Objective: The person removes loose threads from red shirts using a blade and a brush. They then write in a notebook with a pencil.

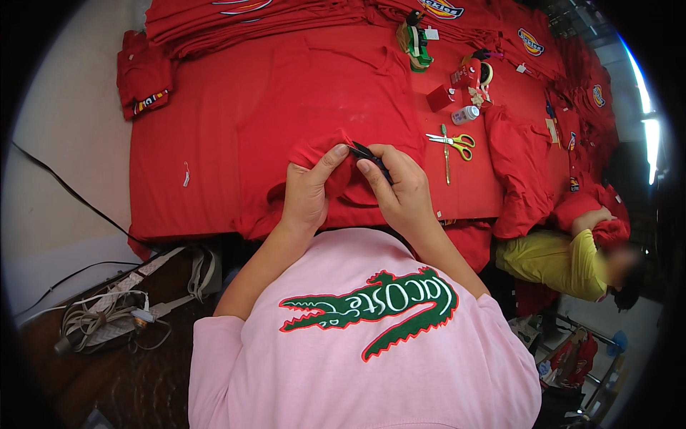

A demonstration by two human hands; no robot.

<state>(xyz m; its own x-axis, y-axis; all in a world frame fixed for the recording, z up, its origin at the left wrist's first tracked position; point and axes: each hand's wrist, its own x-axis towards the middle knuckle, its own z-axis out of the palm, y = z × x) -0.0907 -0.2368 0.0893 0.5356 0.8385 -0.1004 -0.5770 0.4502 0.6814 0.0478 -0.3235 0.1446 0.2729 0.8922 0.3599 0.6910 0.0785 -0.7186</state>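
Observation:
A red T-shirt (pixel 329 86) lies spread on the red-covered table in front of me, its neckline toward the far side. My left hand (pixel 309 191) is closed on a bunched fold of this shirt, lifting it toward me with the thumb on top. In my right hand (pixel 401 187) is a pair of small black thread snips (pixel 377 161), gripped between thumb and fingers. The tips of the snips meet the raised fold close to my left thumb. Whether a thread is between the blades is too small to tell.
Right of my hands lie yellow-handled scissors (pixel 463 143), a thin rod (pixel 447 163), a white bottle (pixel 465 114) and a red box (pixel 441 98). A green tool (pixel 416 47) sits farther back. Stacked red shirts (pixel 250 28) line the far edge. A person in yellow (pixel 554 261) handles red cloth at right.

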